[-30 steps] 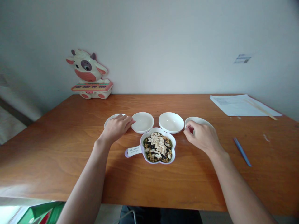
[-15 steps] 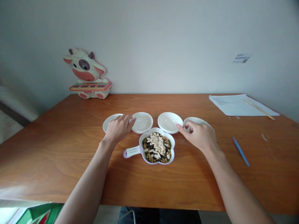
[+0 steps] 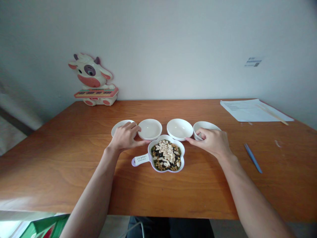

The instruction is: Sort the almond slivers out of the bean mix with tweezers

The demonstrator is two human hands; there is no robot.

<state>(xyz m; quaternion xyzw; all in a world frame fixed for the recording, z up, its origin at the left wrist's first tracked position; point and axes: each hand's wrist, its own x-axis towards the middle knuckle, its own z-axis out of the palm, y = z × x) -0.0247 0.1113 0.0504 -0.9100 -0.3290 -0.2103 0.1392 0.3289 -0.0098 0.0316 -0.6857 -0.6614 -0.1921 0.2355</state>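
Observation:
Four-petalled in outline, a white and lilac handled dish (image 3: 183, 163) sits in the middle, filled with white flat seeds over dark and tan grains. Behind it stands a row of white bowls. My left hand (image 3: 123, 137) is over the near side of the leftmost bowl (image 3: 121, 123), fingers by the second bowl (image 3: 150, 128) and thumb stretched toward the dish. My right hand (image 3: 211, 142) is at the rightmost bowl (image 3: 205, 125), its fingers curled near the rim and its thumb apart, pointing at the third bowl (image 3: 179, 129). Neither hand visibly holds anything.
A cow toy with a keyboard (image 3: 95, 81) stands at the back left of the wooden table (image 3: 173, 198). On the right lie a blue pen-like stick (image 3: 253, 158) and papers (image 3: 244, 110) with a thin wooden stick (image 3: 272, 114) on them. A green bag (image 3: 47, 226) is below, at left.
My left thumb has come down and spread toward the dish. The leftmost bowl sits slightly further right. My right hand has shifted only slightly, and the view has moved a little.

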